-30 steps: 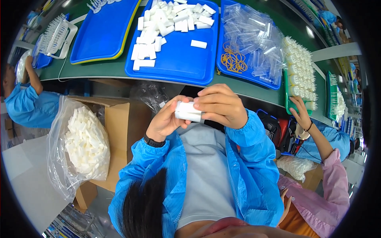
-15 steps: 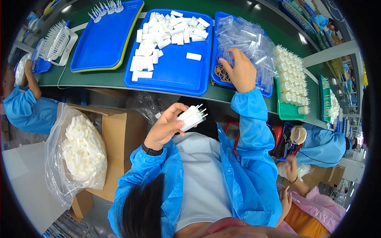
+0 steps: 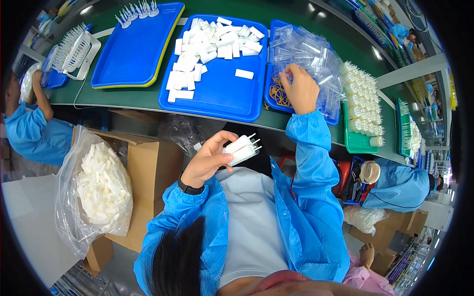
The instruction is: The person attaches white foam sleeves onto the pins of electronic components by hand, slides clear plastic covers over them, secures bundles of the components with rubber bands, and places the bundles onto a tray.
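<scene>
White rectangular block bundle (image 3: 242, 149) with thin pins (image 3: 254, 142): clamped in my left grip (image 3: 210, 157), near middle; likely light, stiff; squeeze block sides.
Yellow looped bands (image 3: 279, 94): beside my right grip (image 3: 301, 91), closure I can't tell.

Along the bench (image 3: 126, 98), from left to right, come stacked trays (image 3: 131, 59) with pronged pieces (image 3: 138, 12) at the far end, a tray of blocks (image 3: 222, 101), then a third tray (image 3: 269, 86) (the right hand (image 3: 300, 90) is above it), with rubber bands (image 3: 280, 94) at its near-left corner, and an end tray (image 3: 358, 143). Nearer the person, at left, a bag (image 3: 66, 195) lies left of a carton's wall (image 3: 148, 180).
</scene>
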### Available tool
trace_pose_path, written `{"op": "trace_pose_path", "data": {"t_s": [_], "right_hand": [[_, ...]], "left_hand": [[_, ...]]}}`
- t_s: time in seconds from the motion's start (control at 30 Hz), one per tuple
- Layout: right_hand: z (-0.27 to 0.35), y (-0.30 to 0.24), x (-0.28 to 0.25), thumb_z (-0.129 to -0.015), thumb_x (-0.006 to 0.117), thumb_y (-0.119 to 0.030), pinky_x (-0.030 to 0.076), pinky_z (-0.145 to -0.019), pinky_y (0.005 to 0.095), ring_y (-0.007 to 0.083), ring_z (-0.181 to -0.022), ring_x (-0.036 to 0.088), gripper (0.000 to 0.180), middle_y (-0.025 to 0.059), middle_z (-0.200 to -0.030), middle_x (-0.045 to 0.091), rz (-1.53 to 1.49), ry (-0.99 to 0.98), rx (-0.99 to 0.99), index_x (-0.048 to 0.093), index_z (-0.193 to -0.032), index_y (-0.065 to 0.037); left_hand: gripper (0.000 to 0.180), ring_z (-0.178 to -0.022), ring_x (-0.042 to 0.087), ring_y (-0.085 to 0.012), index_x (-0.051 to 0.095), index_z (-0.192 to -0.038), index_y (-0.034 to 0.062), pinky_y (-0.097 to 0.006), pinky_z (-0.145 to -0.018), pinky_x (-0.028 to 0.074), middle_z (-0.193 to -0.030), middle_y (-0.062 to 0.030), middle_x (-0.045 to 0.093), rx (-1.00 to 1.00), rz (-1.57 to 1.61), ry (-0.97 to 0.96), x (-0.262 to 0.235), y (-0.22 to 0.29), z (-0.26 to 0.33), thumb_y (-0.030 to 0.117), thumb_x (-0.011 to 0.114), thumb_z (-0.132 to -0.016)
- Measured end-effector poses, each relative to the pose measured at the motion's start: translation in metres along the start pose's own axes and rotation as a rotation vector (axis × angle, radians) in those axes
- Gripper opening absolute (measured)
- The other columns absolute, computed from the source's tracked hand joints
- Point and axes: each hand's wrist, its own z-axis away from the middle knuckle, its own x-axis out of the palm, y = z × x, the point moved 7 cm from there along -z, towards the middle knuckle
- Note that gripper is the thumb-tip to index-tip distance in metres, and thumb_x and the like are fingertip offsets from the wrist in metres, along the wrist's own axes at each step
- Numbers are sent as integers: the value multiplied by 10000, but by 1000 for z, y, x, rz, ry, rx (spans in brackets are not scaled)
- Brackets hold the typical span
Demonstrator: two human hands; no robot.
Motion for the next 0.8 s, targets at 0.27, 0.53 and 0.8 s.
{"op": "trace_pose_path", "data": {"t_s": [0.27, 0.53, 0.8], "right_hand": [[7, -10, -24, -777, 665, -134, 493, -612, 400, 288, -786, 627, 143, 102, -821, 639, -32, -3, 25, 623, -910, -106], [51, -51, -62, -828, 631, -22, 453, -685, 279, 176, -824, 575, 188, 83, -923, 629, -980, -336, -104, 712, -995, -46], [73, -67, -65, -810, 644, -4, 447, -750, 297, 191, -873, 565, 205, 84, -944, 616, -1028, -429, -263, 719, -994, -56]], "left_hand": [[449, -1024, 557, -141, 476, -1218, 72, -245, -642, 547, -1175, -38, 478, 37, -59, 53, -1, 5, 3, 52, 672, -815], [429, -1021, 543, -152, 513, -1209, 47, -257, -671, 558, -1186, -56, 472, 151, -202, 160, 3, 25, 1, -15, 660, -811], [385, -1057, 542, -182, 546, -1183, 26, -273, -687, 585, -1225, -67, 435, 163, -276, 158, 5, 24, -2, -37, 643, -815]]}}
